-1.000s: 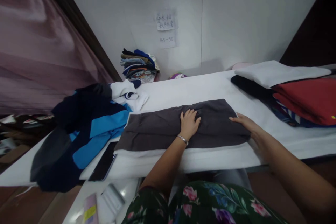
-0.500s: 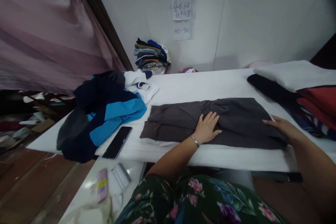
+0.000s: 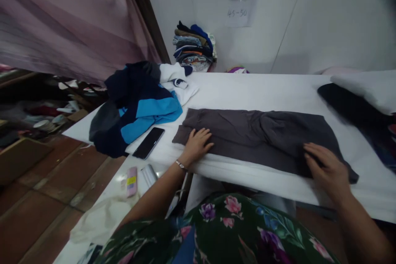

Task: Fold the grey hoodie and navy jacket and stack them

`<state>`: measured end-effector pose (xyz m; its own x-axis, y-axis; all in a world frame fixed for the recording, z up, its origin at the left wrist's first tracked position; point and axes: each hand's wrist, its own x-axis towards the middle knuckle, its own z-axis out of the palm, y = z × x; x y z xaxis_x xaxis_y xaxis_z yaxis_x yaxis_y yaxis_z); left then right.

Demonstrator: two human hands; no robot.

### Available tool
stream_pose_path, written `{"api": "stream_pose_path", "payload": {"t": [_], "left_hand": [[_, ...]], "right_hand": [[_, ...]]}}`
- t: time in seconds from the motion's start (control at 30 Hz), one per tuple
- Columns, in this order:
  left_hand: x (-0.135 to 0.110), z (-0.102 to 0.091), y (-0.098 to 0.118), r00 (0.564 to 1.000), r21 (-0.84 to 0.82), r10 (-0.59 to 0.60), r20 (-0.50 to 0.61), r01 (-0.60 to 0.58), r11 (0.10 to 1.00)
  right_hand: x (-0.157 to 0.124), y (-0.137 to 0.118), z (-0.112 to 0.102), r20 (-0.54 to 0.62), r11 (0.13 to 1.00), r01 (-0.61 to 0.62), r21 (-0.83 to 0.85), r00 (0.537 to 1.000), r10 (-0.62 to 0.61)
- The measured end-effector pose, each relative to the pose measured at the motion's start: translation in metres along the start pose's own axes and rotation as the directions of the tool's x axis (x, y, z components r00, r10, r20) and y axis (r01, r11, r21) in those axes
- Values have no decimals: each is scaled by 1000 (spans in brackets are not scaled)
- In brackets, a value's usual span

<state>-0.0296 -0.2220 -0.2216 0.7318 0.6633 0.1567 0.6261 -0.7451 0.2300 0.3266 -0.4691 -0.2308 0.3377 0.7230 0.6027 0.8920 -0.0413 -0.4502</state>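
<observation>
A pair of dark grey trousers (image 3: 235,132) lies folded lengthwise on the white-covered table, its cuffs at the left and its wide waist end at the right. My left hand (image 3: 196,144) rests on the trousers close to the cuffs, palm down with its fingers spread. Over at the waist end, my right hand (image 3: 328,169) touches the cloth near the table's front edge. Its thumb stands apart from the slightly bent fingers, and motion blurs it a little. Neither hand grips the fabric.
Left of the trousers are a phone (image 3: 149,143) and a heap of navy, blue and white clothes (image 3: 133,107). Folded clothes (image 3: 194,47) are stacked by the wall. A black garment (image 3: 349,103) lies at the right. Below left, a side surface holds a pink packet (image 3: 131,181).
My left hand has slid left from the middle of the trousers to the cuffs. My right hand has moved from the waist edge inward onto the cloth. The view has shifted.
</observation>
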Motion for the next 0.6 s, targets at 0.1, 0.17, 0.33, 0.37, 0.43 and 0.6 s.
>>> {"api": "stream_pose_path", "payload": {"t": [0.1, 0.17, 0.33, 0.37, 0.43, 0.6], "left_hand": [[-22, -17, -42, 976, 20, -186, -112, 189, 982], [-37, -26, -62, 918, -32, -340, -202, 341, 940], [-70, -28, -78, 820, -263, -523, -232, 465, 846], [-74, -26, -78, 836, -284, -505, -214, 442, 851], [-79, -22, -77, 855, -318, -488, -177, 419, 850], [-69, -21, -76, 787, -470, -611, -87, 508, 722]], "right_hand": [[-9, -16, 19, 155, 989, 81, 121, 983, -99], [-12, -19, 25, 201, 982, 109, 154, 970, -139], [-15, -24, 24, 244, 965, 107, 238, 956, -166], [-16, -24, 24, 250, 964, 120, 239, 951, -180], [-18, -23, 25, 264, 964, 152, 218, 942, -208], [-26, -12, 33, 330, 973, 171, 154, 919, -214]]}}
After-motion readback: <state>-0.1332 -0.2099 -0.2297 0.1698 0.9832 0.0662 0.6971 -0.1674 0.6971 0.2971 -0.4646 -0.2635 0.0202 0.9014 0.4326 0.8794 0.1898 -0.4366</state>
